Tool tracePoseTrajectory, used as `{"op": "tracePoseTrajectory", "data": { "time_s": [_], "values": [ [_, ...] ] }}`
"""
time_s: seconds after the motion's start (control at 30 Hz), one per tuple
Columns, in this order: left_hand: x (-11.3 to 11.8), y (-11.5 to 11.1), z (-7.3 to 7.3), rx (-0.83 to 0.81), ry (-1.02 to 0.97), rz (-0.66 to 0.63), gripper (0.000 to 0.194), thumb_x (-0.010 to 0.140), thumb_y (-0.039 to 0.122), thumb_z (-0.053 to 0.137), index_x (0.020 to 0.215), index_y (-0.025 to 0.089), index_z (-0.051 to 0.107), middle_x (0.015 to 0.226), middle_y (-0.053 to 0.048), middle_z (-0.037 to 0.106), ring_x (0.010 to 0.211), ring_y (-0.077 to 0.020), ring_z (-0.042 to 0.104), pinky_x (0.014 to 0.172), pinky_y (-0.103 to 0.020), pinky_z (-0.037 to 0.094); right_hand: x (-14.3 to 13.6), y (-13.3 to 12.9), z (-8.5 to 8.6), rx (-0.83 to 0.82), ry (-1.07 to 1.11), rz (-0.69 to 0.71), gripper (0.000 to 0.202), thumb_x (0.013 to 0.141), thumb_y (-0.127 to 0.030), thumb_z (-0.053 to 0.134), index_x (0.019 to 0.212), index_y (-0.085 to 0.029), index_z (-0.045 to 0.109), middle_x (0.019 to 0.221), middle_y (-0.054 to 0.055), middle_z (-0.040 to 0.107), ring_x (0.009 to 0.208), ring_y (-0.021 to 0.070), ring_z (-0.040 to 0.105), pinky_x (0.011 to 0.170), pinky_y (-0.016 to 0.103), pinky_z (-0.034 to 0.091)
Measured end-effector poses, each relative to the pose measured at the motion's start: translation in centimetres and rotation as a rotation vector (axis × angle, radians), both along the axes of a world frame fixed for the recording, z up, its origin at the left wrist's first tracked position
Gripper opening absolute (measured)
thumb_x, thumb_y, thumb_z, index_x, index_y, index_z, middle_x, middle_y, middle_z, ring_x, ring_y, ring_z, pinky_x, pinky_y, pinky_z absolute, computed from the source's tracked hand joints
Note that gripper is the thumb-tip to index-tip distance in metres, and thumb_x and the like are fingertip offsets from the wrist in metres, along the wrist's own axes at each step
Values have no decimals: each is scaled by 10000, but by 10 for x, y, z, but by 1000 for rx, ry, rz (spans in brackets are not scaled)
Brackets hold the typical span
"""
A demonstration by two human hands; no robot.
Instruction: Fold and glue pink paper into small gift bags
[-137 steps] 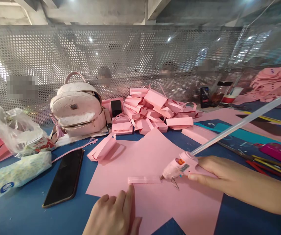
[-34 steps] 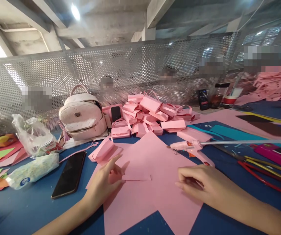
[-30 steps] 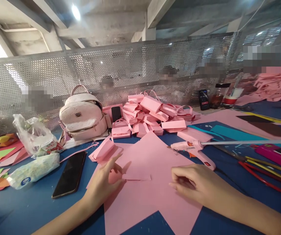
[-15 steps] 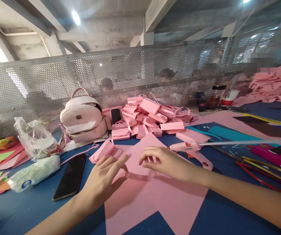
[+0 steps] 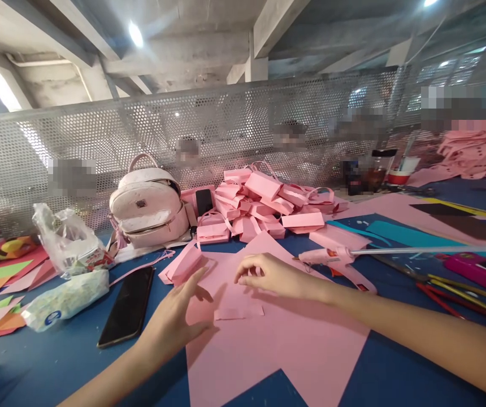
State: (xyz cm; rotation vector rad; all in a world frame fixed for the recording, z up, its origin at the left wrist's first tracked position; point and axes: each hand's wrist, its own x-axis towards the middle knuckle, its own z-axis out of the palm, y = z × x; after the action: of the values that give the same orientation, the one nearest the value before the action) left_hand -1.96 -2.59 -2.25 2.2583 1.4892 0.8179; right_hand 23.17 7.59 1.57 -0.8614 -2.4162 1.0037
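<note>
A large pink paper sheet [image 5: 285,362] with pointed corners lies on the blue table before me. On it rests a small pink paper piece [image 5: 239,312] with a narrow band along its near edge. My left hand [image 5: 177,316] hovers at the left of this piece, fingers and thumb spread, holding nothing. Over the far part of the sheet is my right hand [image 5: 264,275], its fingers loosely bent and nothing visible in them. Just beyond my left fingers sits a folded pink paper box [image 5: 183,264]. A pink glue gun [image 5: 332,257] lies right of my right hand.
A black phone [image 5: 127,305] and a tissue pack [image 5: 67,299] lie at left. Behind are a pale backpack [image 5: 147,212] and a heap of pink paper boxes [image 5: 260,198]. Scissors [image 5: 450,291] lie at right. A perforated metal screen [image 5: 226,124] stands behind, with people beyond it.
My left hand has drawn slightly down and away, its thumb and fingers spreading, and the small paper piece now shows. My right hand stays nearly in place, its fingers slightly more bent.
</note>
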Motion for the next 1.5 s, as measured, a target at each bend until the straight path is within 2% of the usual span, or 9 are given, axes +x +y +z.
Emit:
{"op": "tracePoseTrajectory", "data": {
  "time_s": [0.1,0.17,0.27,0.43,0.73,0.93,1.07,1.27,1.5],
  "values": [
    [5,1,-17,-50,-86,36,888,734,117,703,1488,309,276,1009,-3,689,954,-202,643,935,-352,480,2,-3,-3,-16,-11,-37,209,875,-341,602,873,-186,743,885,41,730,778,187,607,682,279,438],
    [8,2,-22,-47,-118,40,837,739,107,660,1474,293,306,966,4,688,910,-190,644,919,-342,484,3,-5,-4,-62,-8,-58,235,876,-367,592,876,-181,735,866,42,718,748,180,606,656,276,444],
    [11,3,-21,-56,-127,57,783,752,95,613,1452,299,328,924,22,683,879,-177,639,905,-334,485,6,-7,-4,-108,3,-84,252,870,-383,580,882,-176,723,865,47,704,741,180,613,636,267,464],
    [12,2,-20,-73,-131,63,721,757,106,593,1406,292,341,934,22,684,894,-178,641,913,-337,480,12,-6,-6,-69,9,-102,239,862,-375,582,878,-190,732,901,47,714,757,180,603,656,266,472],
    [16,1,-20,-20,-88,100,759,746,107,585,1433,288,319,907,26,682,891,-193,652,908,-358,484,14,-7,-10,-81,5,-100,220,847,-309,543,896,-187,718,899,47,726,775,192,639,662,268,472],
    [16,1,-20,3,-69,92,744,769,136,598,1444,285,325,917,21,691,889,-189,661,898,-341,493,16,-2,-18,-88,51,-91,225,869,-344,567,886,-175,714,880,59,736,801,206,661,697,283,468],
    [16,1,-21,68,-13,83,735,785,154,601,1446,288,309,907,22,699,912,-208,655,927,-372,474,18,-1,-28,-126,110,-65,233,884,-358,560,901,-172,699,865,62,731,818,210,671,704,286,470],
    [12,1,-11,140,-7,90,752,820,142,559,1481,331,254,950,28,686,950,-195,643,963,-387,445,17,-3,-37,-222,182,-103,196,853,-336,576,857,-167,674,880,64,707,852,211,661,759,305,484],
    [4,1,6,177,5,21,745,879,166,561,1513,329,204,978,22,681,1004,-176,631,1022,-371,406,15,-4,-32,-226,177,-107,178,851,-311,560,814,-168,661,861,62,696,852,214,643,788,319,478]
  ]
}}
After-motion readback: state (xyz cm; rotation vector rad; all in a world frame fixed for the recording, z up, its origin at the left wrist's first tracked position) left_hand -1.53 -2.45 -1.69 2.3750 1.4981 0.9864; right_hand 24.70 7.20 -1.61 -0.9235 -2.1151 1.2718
